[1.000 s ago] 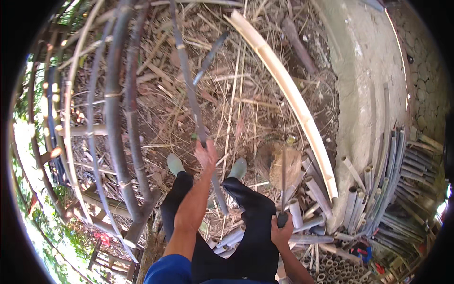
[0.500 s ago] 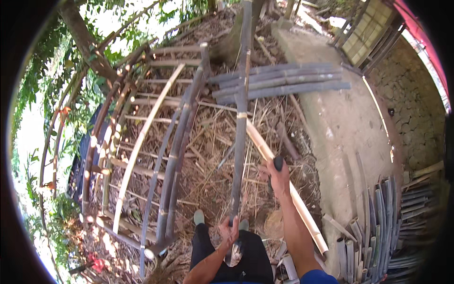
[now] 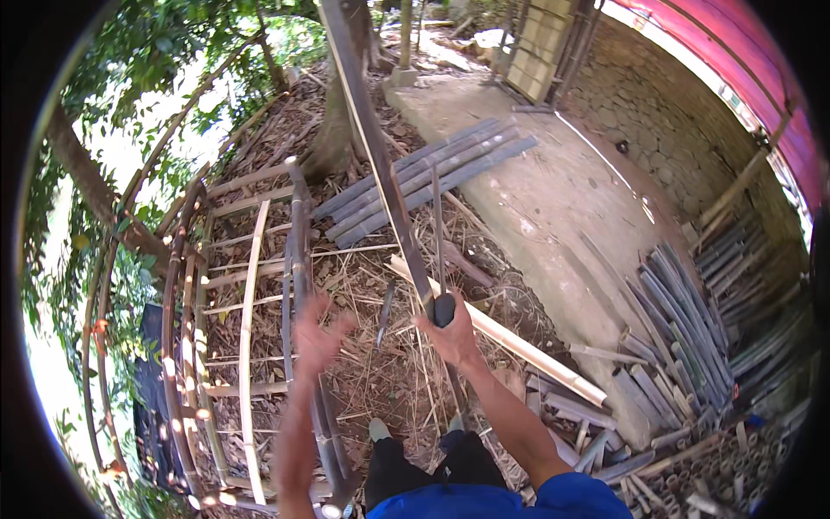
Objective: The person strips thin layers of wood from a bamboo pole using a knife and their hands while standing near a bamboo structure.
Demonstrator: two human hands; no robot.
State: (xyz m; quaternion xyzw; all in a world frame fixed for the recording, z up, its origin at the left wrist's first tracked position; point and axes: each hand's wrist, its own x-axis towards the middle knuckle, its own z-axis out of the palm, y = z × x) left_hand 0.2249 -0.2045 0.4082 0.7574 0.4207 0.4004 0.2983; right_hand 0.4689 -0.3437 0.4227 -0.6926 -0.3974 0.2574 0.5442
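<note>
My right hand (image 3: 452, 336) is shut on the black handle (image 3: 443, 309) of a long-bladed cutting tool (image 3: 380, 164), whose grey blade rises up and left toward the top of the view. A thin dark bamboo stick (image 3: 436, 227) stands almost upright right beside that hand and runs down toward my feet (image 3: 379, 430). My left hand (image 3: 316, 336) is blurred, fingers spread, holding nothing, above dry litter and next to a curved bamboo lattice frame (image 3: 251, 303). A small sliver (image 3: 385, 313) hangs between the two hands.
A bundle of grey bamboo poles (image 3: 424, 173) lies ahead. A pale split bamboo (image 3: 519, 346) lies at right, beside a concrete slab (image 3: 562, 199). Cut bamboo pieces (image 3: 683, 303) are stacked by a stone wall (image 3: 692, 130). A tree trunk (image 3: 337, 130) stands beyond.
My left hand has let go of the upright bamboo stick and swung out to the left, open. My right hand with the tool has shifted toward the stick. The view has tilted further forward.
</note>
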